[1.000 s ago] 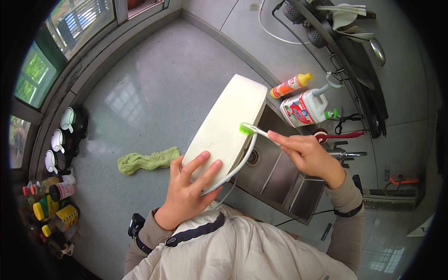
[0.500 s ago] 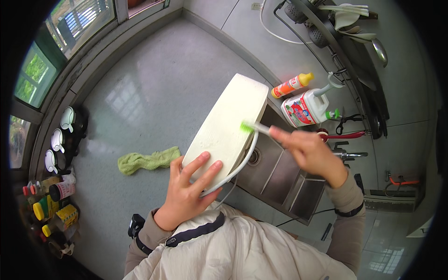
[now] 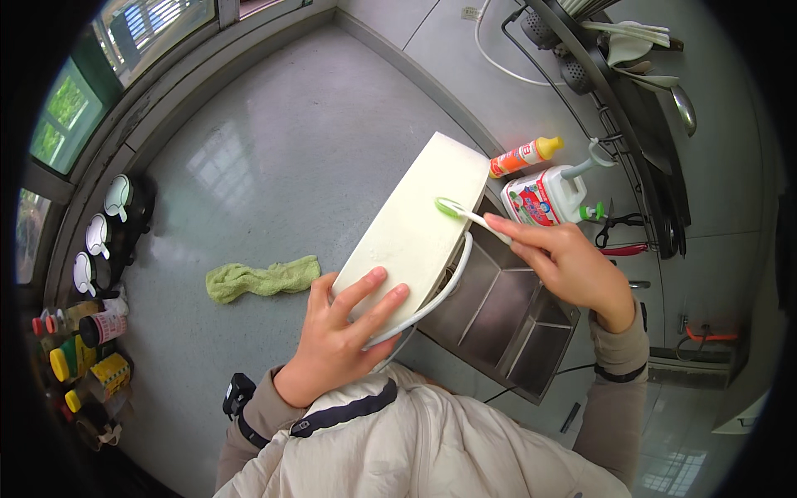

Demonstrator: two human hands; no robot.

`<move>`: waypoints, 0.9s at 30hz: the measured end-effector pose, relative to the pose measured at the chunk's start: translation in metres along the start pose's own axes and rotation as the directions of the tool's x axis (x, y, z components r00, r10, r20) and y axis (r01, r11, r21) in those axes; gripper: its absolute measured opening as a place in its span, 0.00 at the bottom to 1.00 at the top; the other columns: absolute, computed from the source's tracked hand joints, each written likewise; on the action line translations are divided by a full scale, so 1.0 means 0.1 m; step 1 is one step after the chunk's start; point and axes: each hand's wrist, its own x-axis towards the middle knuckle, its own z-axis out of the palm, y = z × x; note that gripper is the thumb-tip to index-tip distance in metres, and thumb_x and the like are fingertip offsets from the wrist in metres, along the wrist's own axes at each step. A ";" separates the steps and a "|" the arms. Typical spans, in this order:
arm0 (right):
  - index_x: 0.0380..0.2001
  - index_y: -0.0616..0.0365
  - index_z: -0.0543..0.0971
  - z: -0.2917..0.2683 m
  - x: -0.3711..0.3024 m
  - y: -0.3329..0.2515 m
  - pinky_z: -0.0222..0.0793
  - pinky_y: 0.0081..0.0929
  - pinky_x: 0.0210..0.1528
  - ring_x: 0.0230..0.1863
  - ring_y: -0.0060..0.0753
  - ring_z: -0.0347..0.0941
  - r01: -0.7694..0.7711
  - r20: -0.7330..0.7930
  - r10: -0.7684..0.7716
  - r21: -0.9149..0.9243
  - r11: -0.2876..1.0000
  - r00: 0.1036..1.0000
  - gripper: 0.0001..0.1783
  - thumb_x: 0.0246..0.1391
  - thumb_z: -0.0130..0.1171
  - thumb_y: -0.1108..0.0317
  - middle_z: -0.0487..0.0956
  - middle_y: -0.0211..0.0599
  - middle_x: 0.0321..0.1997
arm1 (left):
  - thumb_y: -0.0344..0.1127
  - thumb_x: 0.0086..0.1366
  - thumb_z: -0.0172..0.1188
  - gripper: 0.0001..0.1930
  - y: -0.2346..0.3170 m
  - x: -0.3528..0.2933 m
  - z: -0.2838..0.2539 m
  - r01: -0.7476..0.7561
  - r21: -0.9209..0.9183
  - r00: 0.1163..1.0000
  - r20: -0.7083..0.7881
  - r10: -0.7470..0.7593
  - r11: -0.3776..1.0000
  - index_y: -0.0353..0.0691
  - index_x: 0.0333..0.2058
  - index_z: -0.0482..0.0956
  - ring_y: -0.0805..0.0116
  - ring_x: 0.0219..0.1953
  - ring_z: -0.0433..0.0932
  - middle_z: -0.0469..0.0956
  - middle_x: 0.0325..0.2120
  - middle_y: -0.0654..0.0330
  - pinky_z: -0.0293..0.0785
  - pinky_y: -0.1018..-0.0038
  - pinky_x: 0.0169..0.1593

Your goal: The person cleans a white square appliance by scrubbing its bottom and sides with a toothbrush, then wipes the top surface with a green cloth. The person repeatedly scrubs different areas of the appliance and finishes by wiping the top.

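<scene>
A long white box-like piece (image 3: pixel 407 220) with a smooth face and a curved white tube or rim (image 3: pixel 444 295) along one side is tilted over the sink's left edge. My left hand (image 3: pixel 340 332) grips its near end, fingers spread on the face and thumb at the rim side. In my right hand (image 3: pixel 573 266) is a brush (image 3: pixel 465 214) with a slim white handle and a green head. The brush head is at the white face, toward its far right side; the handle is pinched between thumb and fingers.
A green cloth (image 3: pixel 261 278) lies on the grey counter (image 3: pixel 274 166). Right of the white piece are a steel sink (image 3: pixel 490 307), an orange bottle (image 3: pixel 525 158) and a white jug (image 3: pixel 544 195). Black-lidded pots (image 3: pixel 124 212) and jars (image 3: pixel 104 328) line the left; a utensil rack (image 3: pixel 631 116) hangs at right.
My right hand has shifted slightly right, and the brush has turned so its handle slants more steeply. The head view has moved a little. My left hand keeps its hold.
</scene>
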 end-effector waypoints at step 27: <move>0.58 0.50 0.71 0.12 0.01 0.08 0.65 0.25 0.28 0.20 0.37 0.65 0.160 -0.062 -0.163 -0.057 0.986 0.985 0.25 0.56 0.52 0.78 0.71 0.54 0.26 | 0.38 0.43 0.71 0.32 -0.04 0.00 0.00 -0.002 -0.013 1.000 0.024 0.003 1.000 0.54 0.52 0.76 0.54 0.49 0.66 0.66 0.55 0.59 0.66 0.60 0.52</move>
